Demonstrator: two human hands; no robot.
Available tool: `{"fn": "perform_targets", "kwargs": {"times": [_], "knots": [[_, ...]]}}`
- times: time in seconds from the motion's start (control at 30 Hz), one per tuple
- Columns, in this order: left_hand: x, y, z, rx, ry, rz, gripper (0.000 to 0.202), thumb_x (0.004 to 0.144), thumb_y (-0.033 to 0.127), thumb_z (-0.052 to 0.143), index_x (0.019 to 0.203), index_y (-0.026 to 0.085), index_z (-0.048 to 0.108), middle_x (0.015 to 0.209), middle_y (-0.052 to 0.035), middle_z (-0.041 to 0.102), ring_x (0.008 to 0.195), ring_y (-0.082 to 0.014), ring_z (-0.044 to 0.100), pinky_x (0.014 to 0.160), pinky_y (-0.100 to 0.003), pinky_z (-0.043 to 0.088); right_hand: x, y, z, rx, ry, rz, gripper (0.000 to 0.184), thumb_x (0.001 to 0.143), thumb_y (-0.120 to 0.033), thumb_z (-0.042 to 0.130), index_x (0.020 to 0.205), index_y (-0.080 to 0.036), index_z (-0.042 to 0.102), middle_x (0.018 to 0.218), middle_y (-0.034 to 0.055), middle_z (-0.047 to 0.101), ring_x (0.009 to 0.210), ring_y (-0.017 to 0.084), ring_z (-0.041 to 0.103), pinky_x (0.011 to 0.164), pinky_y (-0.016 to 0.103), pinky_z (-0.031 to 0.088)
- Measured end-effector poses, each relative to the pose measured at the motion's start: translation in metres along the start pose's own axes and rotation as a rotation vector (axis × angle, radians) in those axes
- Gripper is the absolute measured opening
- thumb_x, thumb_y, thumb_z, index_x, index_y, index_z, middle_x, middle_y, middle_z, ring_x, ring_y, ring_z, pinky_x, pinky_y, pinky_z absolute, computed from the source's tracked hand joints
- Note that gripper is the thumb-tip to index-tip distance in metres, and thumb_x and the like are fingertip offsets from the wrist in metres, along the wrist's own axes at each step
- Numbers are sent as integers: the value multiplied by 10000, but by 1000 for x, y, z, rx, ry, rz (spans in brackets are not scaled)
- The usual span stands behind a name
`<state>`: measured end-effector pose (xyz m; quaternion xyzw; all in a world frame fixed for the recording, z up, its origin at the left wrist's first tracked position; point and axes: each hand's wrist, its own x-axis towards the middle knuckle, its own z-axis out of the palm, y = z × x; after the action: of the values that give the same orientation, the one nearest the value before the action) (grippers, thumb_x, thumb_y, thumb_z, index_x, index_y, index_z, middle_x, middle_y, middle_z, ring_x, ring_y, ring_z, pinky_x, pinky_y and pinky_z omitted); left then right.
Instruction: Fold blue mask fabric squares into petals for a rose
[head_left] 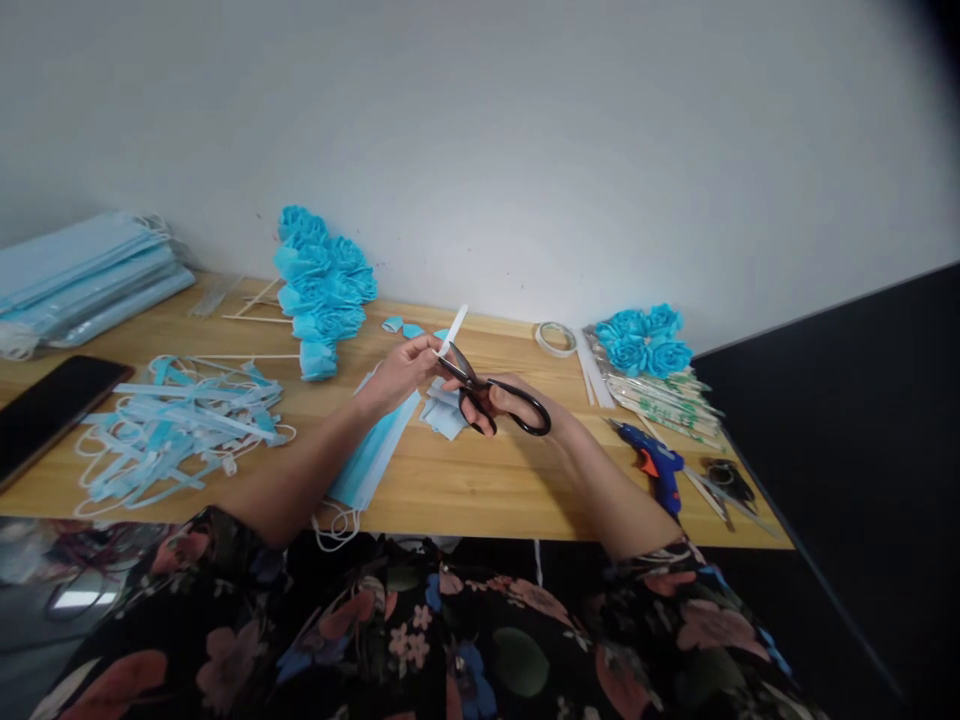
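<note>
My left hand (pixel 405 372) pinches a narrow white strip (pixel 453 330) that stands up at a slant above the wooden table (pixel 465 480). My right hand (pixel 510 400) has its fingers through the black handles of a pair of scissors (pixel 491 392), whose blades meet the strip's lower end. Under my hands lie a blue face mask (pixel 371 455) and small cut blue pieces (pixel 444 415).
A heap of cut mask strips (pixel 176 425) and a dark phone (pixel 49 405) lie at left, stacked masks (pixel 90 275) behind. Blue fabric flowers (pixel 322 285) on sticks lean against the wall. At right are a tape roll (pixel 556 338), more flowers (pixel 643 340), packed sticks (pixel 667 400) and a blue glue gun (pixel 656 465).
</note>
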<state>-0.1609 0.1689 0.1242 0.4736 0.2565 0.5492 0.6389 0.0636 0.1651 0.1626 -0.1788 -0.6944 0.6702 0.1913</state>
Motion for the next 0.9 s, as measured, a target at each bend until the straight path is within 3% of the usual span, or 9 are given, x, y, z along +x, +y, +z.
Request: {"fn": "perform_targets", "kwargs": {"times": [0.17,0.33,0.53,0.73,0.9], "knots": [[0,-9,-7,105,-46,28,513,711,620,849,863,161,678,869,-30,698,825,-147,649,847,-278,490,9,3,-1,-14,43,17,660,905,-752,546,934,-105,676,747,24,600,559,88,557,507,218,462],[3,-12,-12,181,-62,79,483,736,601,840,880,162,698,873,-35,695,830,-154,633,811,-269,473,12,13,-7,35,29,-39,604,951,-684,541,986,-100,690,741,20,606,510,70,528,474,210,417],[-1,-5,-8,295,-37,31,422,797,570,797,876,164,711,821,-24,682,759,-141,609,748,-268,468,6,28,-8,133,74,-88,666,960,-671,529,1267,-94,659,648,-34,549,434,61,434,409,203,364],[-4,2,0,343,-67,5,470,854,601,720,734,148,680,746,-39,668,721,-148,600,712,-269,465,4,31,-2,167,155,-93,640,950,-660,561,1243,-107,694,573,-66,499,384,47,364,376,191,320],[-3,4,-4,347,-146,2,413,907,557,683,832,153,731,789,-47,686,754,-154,615,744,-274,478,8,30,2,212,189,-101,631,925,-660,604,1225,-114,705,520,-98,440,352,37,293,360,183,328]]}}
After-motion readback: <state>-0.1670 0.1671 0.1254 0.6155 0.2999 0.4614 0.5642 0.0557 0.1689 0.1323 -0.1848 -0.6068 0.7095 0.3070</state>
